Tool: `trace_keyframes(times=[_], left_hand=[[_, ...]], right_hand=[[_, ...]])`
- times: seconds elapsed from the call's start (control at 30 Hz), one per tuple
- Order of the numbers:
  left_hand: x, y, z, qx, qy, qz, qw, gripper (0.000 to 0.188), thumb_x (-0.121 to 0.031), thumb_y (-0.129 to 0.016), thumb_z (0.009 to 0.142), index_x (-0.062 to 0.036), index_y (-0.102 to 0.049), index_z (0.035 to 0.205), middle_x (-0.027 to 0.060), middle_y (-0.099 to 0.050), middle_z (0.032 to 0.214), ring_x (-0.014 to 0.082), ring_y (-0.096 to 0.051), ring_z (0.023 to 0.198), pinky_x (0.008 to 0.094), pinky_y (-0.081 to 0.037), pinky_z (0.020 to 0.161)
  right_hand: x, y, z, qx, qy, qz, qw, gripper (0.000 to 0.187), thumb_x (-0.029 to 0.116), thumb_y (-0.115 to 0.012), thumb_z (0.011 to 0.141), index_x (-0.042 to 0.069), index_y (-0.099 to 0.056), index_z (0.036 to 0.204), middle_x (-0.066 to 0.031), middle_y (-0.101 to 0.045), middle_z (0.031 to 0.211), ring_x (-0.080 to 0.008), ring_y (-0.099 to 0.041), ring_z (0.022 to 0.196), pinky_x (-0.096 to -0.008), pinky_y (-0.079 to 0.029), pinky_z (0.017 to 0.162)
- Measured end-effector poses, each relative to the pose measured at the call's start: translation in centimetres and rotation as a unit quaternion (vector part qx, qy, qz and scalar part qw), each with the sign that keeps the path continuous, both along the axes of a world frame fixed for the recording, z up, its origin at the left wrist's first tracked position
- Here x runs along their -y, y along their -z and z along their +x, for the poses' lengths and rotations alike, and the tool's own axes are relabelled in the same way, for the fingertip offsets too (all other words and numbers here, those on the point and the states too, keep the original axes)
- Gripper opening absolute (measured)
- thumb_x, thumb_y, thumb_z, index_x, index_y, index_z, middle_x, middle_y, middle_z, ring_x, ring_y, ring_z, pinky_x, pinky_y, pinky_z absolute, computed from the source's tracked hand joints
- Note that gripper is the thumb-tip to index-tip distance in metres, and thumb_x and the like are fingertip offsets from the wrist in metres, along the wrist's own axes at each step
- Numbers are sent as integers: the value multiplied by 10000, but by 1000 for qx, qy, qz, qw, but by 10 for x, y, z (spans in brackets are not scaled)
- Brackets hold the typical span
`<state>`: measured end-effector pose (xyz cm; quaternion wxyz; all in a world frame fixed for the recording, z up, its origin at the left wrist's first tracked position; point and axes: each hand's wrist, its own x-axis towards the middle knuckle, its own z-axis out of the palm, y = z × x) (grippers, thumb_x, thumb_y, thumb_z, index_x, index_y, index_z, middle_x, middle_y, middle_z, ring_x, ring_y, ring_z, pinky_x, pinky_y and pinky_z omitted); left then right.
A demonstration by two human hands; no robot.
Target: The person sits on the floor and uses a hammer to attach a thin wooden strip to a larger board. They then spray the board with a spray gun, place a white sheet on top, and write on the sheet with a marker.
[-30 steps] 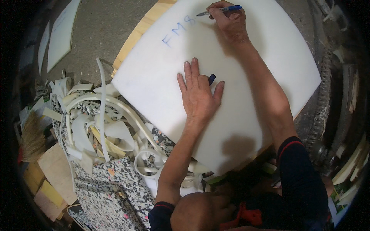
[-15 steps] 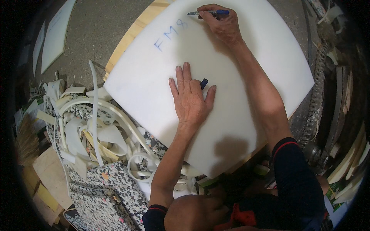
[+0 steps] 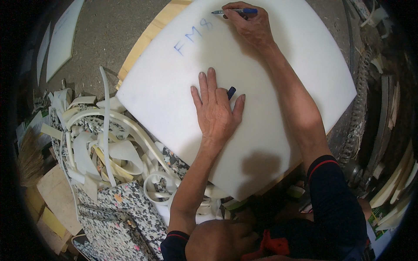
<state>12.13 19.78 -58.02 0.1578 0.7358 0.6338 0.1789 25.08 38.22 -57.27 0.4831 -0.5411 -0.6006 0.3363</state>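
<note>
A large white foam-like sheet point(image 3: 322, 65) fills the middle. Near its far edge, my right hand point(image 3: 252, 26) pinches a blue pen point(image 3: 250, 11), its tip pointing left at the sheet just beyond a short row of blue handwritten characters point(image 3: 191, 35). Closer to me, my left hand point(image 3: 215, 111) presses palm down on the sheet with several fingers stretched out. A dark blue pen cap point(image 3: 231, 92) sticks out beside its bent index finger, held between that finger and the thumb side. The cap's lower end is hidden.
A pale yellow board point(image 3: 146, 37) shows under the sheet's far left edge. At left lie tangled white foam strips point(image 3: 126, 156) and speckled foam blocks point(image 3: 115, 226). White pieces point(image 3: 65, 37) rest on the grey floor. A ribbed hose point(image 3: 359, 104) runs along the right.
</note>
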Motion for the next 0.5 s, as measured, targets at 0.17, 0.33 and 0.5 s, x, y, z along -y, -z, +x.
trace_keyframes(times=[0.17, 0.33, 0.5], left_hand=[[0, 0, 0, -3, -3, -6, 1000, 370, -303, -707, 887, 25, -547, 944, 314, -322, 1535, 473, -245, 1464, 643, -156, 1169], [0, 0, 0, 7, -6, -5, 1000, 365, -299, -710, 883, 26, -551, 931, 311, -319, 1537, 468, -245, 1465, 635, -154, 1173], [0, -1, 0, 13, -8, -6, 1000, 362, -292, -717, 878, 26, -551, 928, 305, -316, 1541, 469, -248, 1462, 635, -154, 1172]], right_hand=[[1, -1, 5, 48, -8, -30, 998, 221, 151, -592, 875, -36, -704, 910, -140, -695, 751, -184, -620, 674, -336, -500, 645], [1, 0, 3, -28, 50, -49, 997, 233, 161, -584, 882, -37, -701, 920, -126, -703, 766, -174, -617, 690, -328, -494, 658], [0, -1, -3, -12, 35, 28, 999, 222, 138, -571, 888, -34, -702, 936, -116, -705, 772, -163, -615, 696, -320, -488, 659]])
